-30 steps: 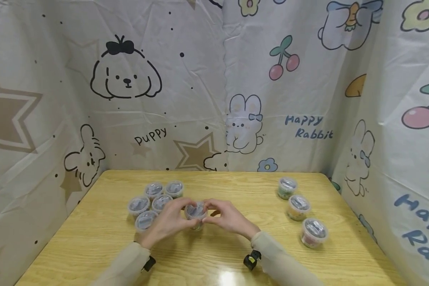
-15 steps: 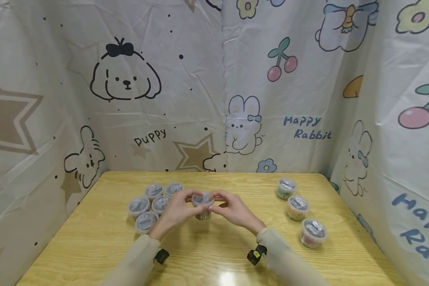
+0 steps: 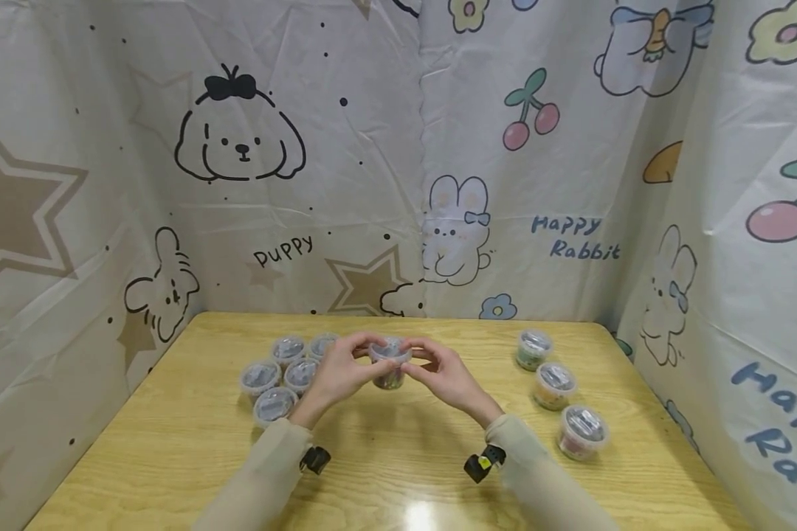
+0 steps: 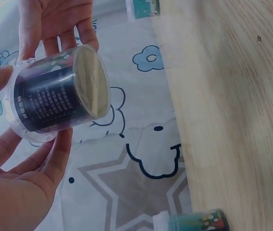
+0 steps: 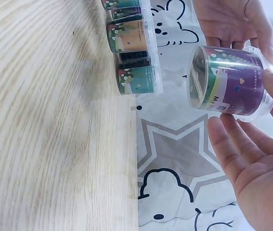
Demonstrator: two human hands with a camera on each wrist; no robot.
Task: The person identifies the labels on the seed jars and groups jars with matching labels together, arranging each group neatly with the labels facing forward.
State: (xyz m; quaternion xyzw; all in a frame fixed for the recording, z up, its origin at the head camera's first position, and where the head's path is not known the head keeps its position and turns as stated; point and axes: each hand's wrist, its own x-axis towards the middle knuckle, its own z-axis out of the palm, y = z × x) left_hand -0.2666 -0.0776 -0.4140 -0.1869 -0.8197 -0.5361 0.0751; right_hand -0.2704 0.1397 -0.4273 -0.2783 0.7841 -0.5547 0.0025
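Both hands hold one lidded plastic cup (image 3: 390,380) above the table, upright in the head view. My left hand (image 3: 345,371) grips its lid rim from the left, thumb in front and fingers behind. From the other side my right hand (image 3: 446,377) pinches the same rim. In the left wrist view the cup (image 4: 50,98) shows a dark printed label and a pale stick-like piece visible through its clear bottom. The right wrist view shows a purple and green label on the cup (image 5: 240,86). The fingers hide part of the lid.
Several similar lidded cups (image 3: 275,405) stand close together on the left of the wooden table (image 3: 398,457). Three more cups (image 3: 555,385) form a slanting row on the right. A printed curtain (image 3: 372,147) encloses the back and sides.
Both hands have carried the cup up off the table, to the right and away from the cluster on the left. The other cups have stayed in place.
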